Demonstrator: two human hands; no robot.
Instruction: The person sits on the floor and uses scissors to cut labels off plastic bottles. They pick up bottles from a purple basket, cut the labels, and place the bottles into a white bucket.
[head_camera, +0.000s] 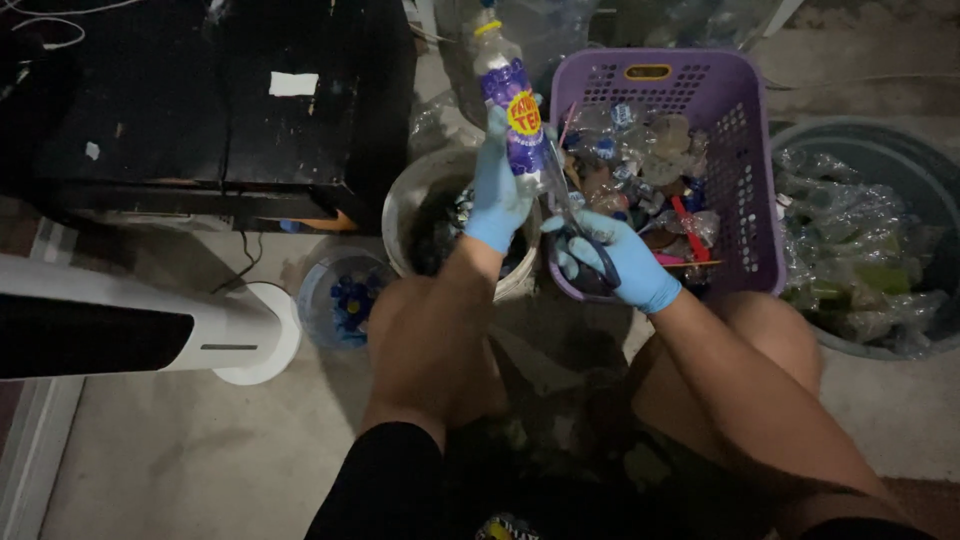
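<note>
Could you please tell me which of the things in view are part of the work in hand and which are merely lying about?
In the work:
- left hand holding the plastic bottle
- right hand holding scissors
- purple basket of bottles
- white bucket
- grey tub of crushed plastic
- bowl of blue caps

Lying about:
- white tower fan
- black cabinet

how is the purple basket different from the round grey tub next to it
The purple basket is rectangular with perforated walls; the grey tub is round with solid walls. The basket holds mixed bottles and coloured scraps; the tub holds mostly clear crushed plastic with some green. The basket lies right behind the right hand; the tub sits farther to the side. Both stand on the floor, open-topped and well filled.
</note>
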